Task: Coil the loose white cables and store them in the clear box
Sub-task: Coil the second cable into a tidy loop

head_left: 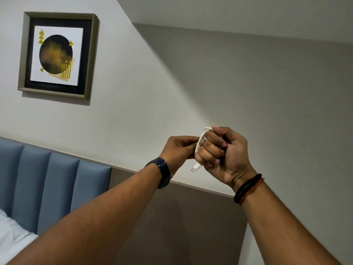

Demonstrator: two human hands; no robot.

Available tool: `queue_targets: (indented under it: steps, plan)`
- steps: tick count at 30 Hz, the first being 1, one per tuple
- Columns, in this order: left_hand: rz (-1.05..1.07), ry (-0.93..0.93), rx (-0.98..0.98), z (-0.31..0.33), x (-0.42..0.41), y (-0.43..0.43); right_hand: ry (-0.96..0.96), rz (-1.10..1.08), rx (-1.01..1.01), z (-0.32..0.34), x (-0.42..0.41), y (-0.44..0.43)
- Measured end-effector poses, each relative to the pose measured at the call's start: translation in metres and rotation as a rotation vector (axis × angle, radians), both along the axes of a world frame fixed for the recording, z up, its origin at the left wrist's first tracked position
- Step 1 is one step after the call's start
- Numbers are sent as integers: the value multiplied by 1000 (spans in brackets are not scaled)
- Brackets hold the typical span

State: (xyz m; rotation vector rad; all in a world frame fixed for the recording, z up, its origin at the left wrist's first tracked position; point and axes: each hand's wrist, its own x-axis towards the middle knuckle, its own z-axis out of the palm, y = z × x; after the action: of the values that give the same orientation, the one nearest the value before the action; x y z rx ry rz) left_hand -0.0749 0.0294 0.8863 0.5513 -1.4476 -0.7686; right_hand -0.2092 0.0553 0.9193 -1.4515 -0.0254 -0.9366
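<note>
Both hands are raised in front of a pale wall. The right hand (pixel 225 155) is fisted tight around a thin white cable (pixel 202 139) gathered in loops, its small connector plug (pixel 196 167) poking out below the curled fingers. The left hand (pixel 179 150), wearing a dark blue link watch (pixel 162 172), pinches the loops beside it.

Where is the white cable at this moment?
In the head view the thin white cable sits right of centre, looped inside the closed right hand, touched by the left hand, its plug hanging below.
</note>
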Motion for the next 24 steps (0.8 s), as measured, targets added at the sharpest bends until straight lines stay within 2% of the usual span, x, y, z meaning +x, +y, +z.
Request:
queue_targets:
  steps: [5, 9, 17, 24]
  plan:
    - [-94, 8, 61, 2, 3, 4, -4, -48, 2, -6, -4, -5]
    - [-256, 37, 151, 2, 8, 6, -16, -93, 11, -8, -9, -7]
    - [-91, -142, 84, 6, 7, 12, -15, -138, 36, -13, -11, -7]
    - [-56, -298, 46, 13, 5, 17, -22, -110, 38, -14, -15, -8]
